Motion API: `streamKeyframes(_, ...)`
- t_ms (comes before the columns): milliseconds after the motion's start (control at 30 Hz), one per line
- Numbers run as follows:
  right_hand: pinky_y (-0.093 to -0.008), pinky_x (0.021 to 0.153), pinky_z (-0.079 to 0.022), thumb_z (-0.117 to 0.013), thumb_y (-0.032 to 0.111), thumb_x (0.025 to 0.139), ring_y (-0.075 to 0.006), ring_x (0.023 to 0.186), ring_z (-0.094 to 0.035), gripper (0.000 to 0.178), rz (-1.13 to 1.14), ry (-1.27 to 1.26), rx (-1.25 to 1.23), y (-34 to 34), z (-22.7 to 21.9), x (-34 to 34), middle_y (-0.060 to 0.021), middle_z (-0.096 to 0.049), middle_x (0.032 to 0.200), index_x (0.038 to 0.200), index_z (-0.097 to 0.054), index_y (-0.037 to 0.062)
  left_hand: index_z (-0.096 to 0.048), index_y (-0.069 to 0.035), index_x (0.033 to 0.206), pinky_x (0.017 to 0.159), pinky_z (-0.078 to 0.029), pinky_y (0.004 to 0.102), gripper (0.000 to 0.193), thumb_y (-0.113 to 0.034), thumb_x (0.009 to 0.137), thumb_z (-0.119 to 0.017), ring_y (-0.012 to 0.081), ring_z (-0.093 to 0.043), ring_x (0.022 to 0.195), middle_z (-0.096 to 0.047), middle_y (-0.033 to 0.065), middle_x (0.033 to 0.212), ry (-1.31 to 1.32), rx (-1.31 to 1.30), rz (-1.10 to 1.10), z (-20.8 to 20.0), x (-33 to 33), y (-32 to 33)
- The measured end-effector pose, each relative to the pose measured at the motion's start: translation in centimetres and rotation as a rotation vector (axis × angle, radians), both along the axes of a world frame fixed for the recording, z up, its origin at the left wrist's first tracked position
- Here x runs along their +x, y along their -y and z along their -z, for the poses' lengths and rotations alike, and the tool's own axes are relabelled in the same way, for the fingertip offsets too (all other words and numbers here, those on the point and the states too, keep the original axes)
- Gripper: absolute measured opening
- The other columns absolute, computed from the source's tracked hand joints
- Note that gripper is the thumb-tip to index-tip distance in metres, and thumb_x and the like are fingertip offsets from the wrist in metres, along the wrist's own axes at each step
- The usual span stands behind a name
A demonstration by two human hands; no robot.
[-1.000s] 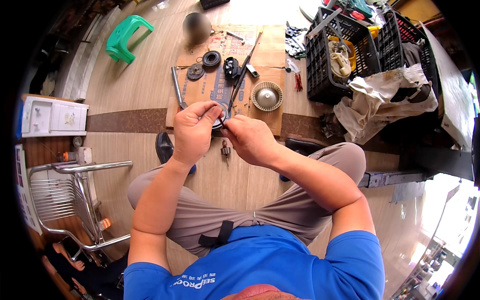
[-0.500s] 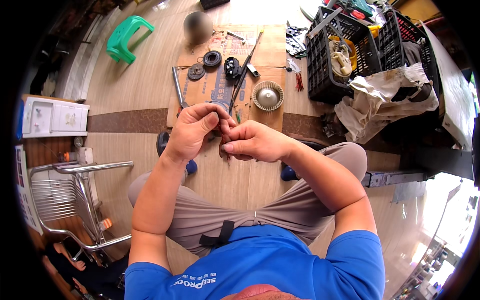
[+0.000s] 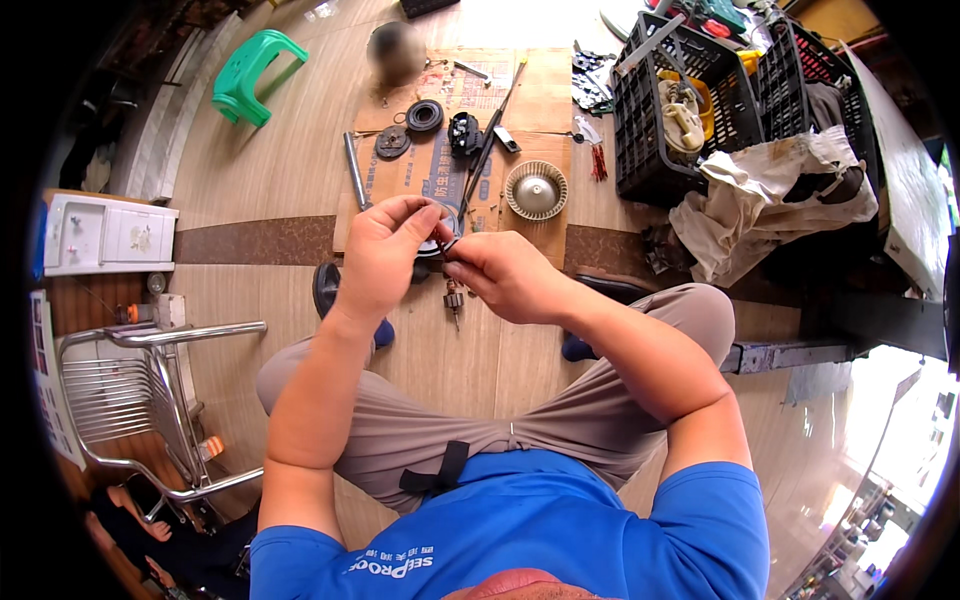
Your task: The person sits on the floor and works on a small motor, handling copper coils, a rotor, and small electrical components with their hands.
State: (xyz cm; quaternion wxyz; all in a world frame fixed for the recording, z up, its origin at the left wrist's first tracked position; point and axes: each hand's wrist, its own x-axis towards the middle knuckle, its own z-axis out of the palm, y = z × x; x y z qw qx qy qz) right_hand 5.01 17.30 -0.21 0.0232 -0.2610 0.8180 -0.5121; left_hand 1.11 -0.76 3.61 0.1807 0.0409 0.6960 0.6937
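Both my hands meet in front of me over the near edge of the cardboard sheet (image 3: 548,90). My left hand (image 3: 390,245) is closed in a pinch, thumb against fingertips, on a thin reddish-brown strand (image 3: 441,236). My right hand (image 3: 505,275) pinches the same strand just beside it; its far end is hidden by my fingers. Below the fingertips shows a small motor armature (image 3: 454,299) with coppery windings and a thin shaft; whether it hangs from the strand or lies on the floor I cannot tell. A round metal part (image 3: 432,249) is partly hidden behind my hands.
On the cardboard lie a blower wheel (image 3: 536,191), a black ring (image 3: 425,117), a grey disc (image 3: 392,143), a black housing (image 3: 465,135) and a metal tube (image 3: 355,170). Black crates (image 3: 640,130) and a cloth (image 3: 760,200) stand right. Left are a green stool (image 3: 250,75) and metal chair (image 3: 130,400).
My right hand has shifted its grip and its fingers have folded in, uncovering more of the armature. The round metal part behind my hands now shows more.
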Motion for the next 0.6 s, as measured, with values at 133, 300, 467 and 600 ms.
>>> streamKeyframes(133,-0.0207,0.053,-0.034,-0.057,0.023,0.099,-0.002,0.061,-0.041,0.025,-0.363,0.805,-0.426,-1.6,-2.3,-0.1,0.0069,-0.047,0.068,0.085,-0.059,0.0032,-0.064,0.003,0.103,0.082,-0.053,0.0331,0.018,-0.012,0.098,-0.056,0.0216,-0.066,0.09,-0.068,0.014,0.093,0.201,0.426,0.209,-0.1,0.0,1.1)
streamKeyframes(300,-0.0205,0.051,-0.034,-0.058,0.022,0.099,-0.0026,0.058,-0.041,0.02,-0.275,0.905,-0.474,-1.4,-2.6,-0.2,0.0067,-0.049,0.068,0.093,-0.064,0.0038,-0.064,0.004,0.099,0.08,-0.053,0.0315,0.018,-0.013,0.096,-0.06,0.019,-0.066,0.085,-0.068,0.0124,0.091,0.107,0.39,0.126,0.3,0.0,1.1)
streamKeyframes(467,-0.0272,0.06,-0.042,-0.059,0.021,0.096,-0.0086,0.062,-0.044,0.022,-0.118,0.684,-0.311,-1.1,-2.5,-0.2,-0.0002,-0.056,0.068,0.093,-0.066,0.0002,-0.065,0.004,0.095,0.077,-0.052,0.0292,0.019,-0.014,0.094,-0.064,0.0157,-0.064,0.08,-0.068,0.0101,0.087,-0.018,0.169,-0.015,-0.4,0.1,0.6)
streamKeyframes(600,-0.0364,0.062,-0.047,-0.06,0.019,0.093,-0.0234,0.065,-0.057,0.019,-0.005,0.204,-0.013,-0.6,-1.0,-0.2,-0.0117,-0.06,0.072,0.088,-0.062,0.0005,-0.065,0.004,0.093,0.076,-0.052,0.0276,0.016,-0.012,0.094,-0.063,0.014,-0.064,0.079,-0.068,0.0091,0.083,-0.09,0.014,-0.105,-0.3,0.7,-0.2)
